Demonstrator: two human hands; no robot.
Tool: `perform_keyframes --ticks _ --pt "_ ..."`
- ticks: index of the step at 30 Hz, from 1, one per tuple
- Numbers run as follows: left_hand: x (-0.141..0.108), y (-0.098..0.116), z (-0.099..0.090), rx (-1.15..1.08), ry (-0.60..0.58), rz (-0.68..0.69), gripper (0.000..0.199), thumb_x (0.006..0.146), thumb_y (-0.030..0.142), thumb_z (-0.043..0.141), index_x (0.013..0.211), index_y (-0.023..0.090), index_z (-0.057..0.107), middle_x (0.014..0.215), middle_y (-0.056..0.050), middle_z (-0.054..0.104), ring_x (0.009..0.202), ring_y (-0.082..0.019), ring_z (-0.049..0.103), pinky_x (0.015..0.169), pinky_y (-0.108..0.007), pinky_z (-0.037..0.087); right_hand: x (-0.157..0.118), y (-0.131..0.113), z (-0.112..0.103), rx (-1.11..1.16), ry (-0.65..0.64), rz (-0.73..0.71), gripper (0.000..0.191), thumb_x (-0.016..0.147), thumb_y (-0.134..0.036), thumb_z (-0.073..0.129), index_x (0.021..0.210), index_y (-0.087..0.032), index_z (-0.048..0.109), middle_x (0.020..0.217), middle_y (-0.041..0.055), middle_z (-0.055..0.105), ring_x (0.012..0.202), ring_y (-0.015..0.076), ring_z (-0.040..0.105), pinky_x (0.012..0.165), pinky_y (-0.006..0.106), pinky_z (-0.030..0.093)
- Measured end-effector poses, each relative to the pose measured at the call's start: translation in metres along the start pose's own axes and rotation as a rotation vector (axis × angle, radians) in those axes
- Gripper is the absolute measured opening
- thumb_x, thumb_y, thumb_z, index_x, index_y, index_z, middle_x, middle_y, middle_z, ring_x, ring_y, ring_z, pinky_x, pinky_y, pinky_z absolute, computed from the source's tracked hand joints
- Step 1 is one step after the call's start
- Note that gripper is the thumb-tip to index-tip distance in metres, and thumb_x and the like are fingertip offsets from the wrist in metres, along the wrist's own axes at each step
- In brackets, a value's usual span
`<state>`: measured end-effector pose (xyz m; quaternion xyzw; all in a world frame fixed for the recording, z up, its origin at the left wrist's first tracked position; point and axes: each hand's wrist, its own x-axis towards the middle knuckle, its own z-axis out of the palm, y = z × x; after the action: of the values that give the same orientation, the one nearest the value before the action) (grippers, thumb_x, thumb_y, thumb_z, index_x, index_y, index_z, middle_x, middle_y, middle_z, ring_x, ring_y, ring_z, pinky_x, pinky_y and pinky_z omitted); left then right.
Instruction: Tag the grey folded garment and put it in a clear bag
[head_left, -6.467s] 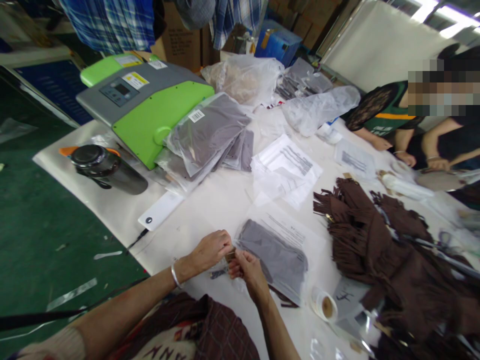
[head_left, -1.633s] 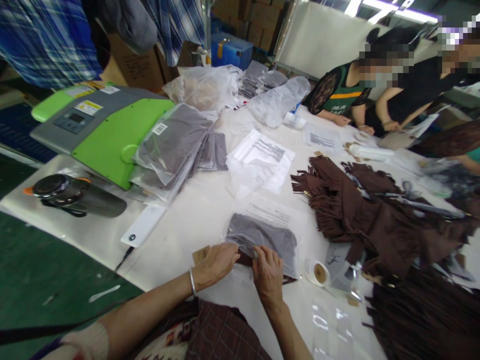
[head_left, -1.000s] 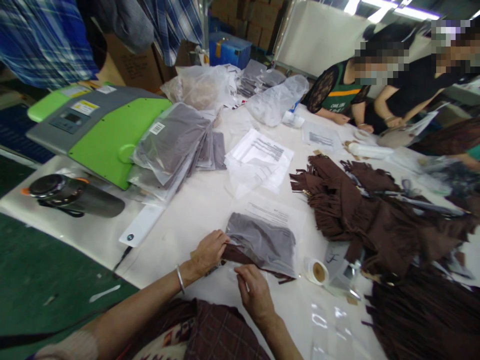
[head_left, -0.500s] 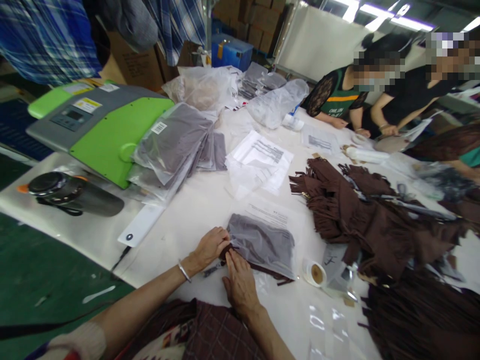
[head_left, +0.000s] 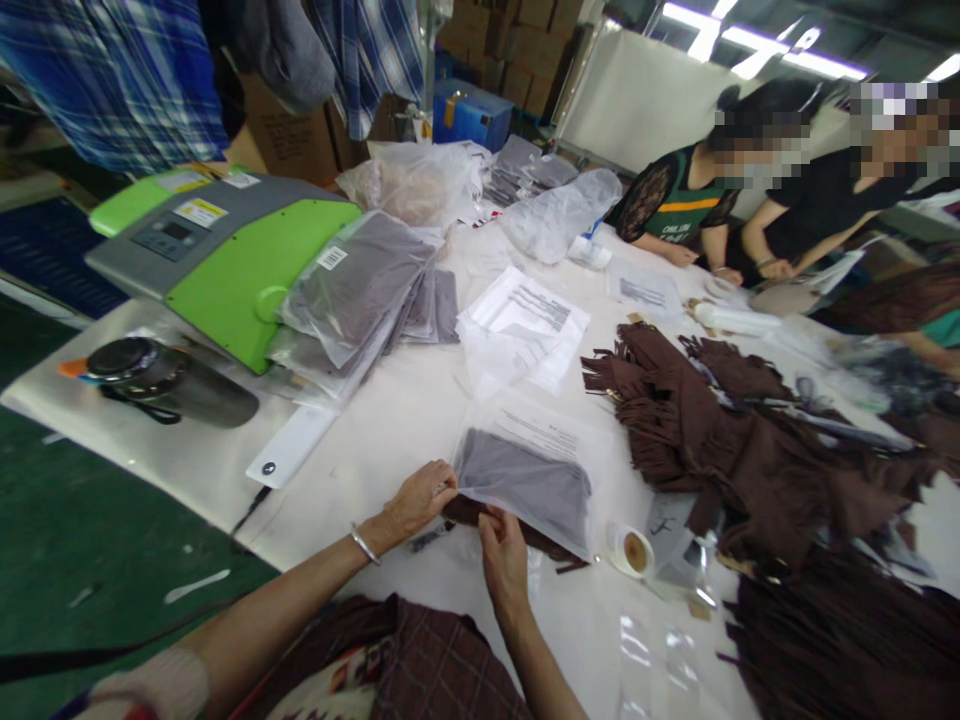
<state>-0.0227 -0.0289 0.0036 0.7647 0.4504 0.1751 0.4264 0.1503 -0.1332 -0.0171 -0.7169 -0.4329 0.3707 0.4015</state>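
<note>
In front of me on the white table lies a frosted plastic bag point(head_left: 525, 475) with a folded brown garment inside. Part of the brown fabric point(head_left: 544, 541) sticks out along the bag's near edge, with a strip of fringe at the right. My left hand point(head_left: 421, 500) pinches the bag's near left corner between thumb and fingers. My right hand point(head_left: 504, 555), fingers bent together, grips the bag's near edge by the fabric. Beside the bag's lower right corner stands a roll of tape point(head_left: 630, 550).
A green and grey machine point(head_left: 247, 260) stands at the left, with filled bags point(head_left: 360, 290) stacked against it. A dark bottle point(head_left: 176, 380) lies near the left edge. Brown fringed garments point(head_left: 690, 420) are heaped at the right. Co-workers point(head_left: 686, 210) sit across the table.
My right hand has gone from lying flat on the fabric to pinching the bag's edge further right. My left hand stays at the corner. The bag's near edge looks straighter.
</note>
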Motion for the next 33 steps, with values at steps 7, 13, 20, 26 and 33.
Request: perform_keyframes --ticks 7,13,20,26,33 --pt "0.003 0.008 -0.004 -0.036 -0.021 -0.078 0.005 0.084 0.022 0.050 0.082 0.021 0.054 0.086 -0.001 0.061 0.086 -0.017 0.057 0.079 -0.029 0.047 -0.005 -0.015 0.019 0.210 -0.138 0.087 0.038 0.065 -0.029 0.067 0.103 -0.021 0.070 0.099 0.0061 0.073 0.063 0.0161 0.063 0.064 0.032 0.055" --pt "-0.003 -0.003 -0.018 0.043 0.022 -0.153 0.011 0.088 0.023 0.043 0.090 0.020 0.053 0.090 -0.001 0.062 0.083 -0.016 0.059 0.077 -0.027 0.047 0.011 -0.013 0.014 0.444 -0.068 0.347 0.040 0.068 -0.042 0.068 0.098 -0.016 0.065 0.086 0.0056 0.072 0.056 0.0158 0.064 0.046 0.026 0.049" --pt "-0.060 -0.021 -0.033 0.277 0.018 -0.213 0.016 0.086 0.030 0.054 0.097 0.019 0.056 0.094 -0.006 0.063 0.092 -0.024 0.059 0.083 -0.035 0.044 -0.006 -0.013 -0.016 0.712 -0.025 0.520 0.047 0.062 -0.041 0.083 0.100 -0.020 0.066 0.093 0.0061 0.075 0.061 0.0150 0.068 0.050 0.025 0.051" --pt "-0.082 -0.029 -0.010 0.462 -0.014 -0.148 0.046 0.072 0.030 0.076 0.113 0.022 0.055 0.123 -0.012 0.058 0.118 -0.034 0.052 0.101 -0.047 0.040 0.004 -0.008 -0.009 0.942 0.077 0.547 0.033 0.065 -0.045 0.081 0.082 -0.023 0.064 0.082 0.0010 0.075 0.059 0.0110 0.065 0.052 0.023 0.051" --pt "-0.079 -0.046 0.001 0.532 0.016 -0.154 0.048 0.086 0.023 0.058 0.131 0.020 0.043 0.135 -0.017 0.053 0.126 -0.033 0.049 0.104 -0.051 0.041 0.011 -0.007 -0.020 1.035 0.159 0.601 0.028 0.062 -0.030 0.086 0.081 -0.023 0.067 0.066 -0.0043 0.072 0.052 0.0085 0.063 0.047 0.018 0.048"
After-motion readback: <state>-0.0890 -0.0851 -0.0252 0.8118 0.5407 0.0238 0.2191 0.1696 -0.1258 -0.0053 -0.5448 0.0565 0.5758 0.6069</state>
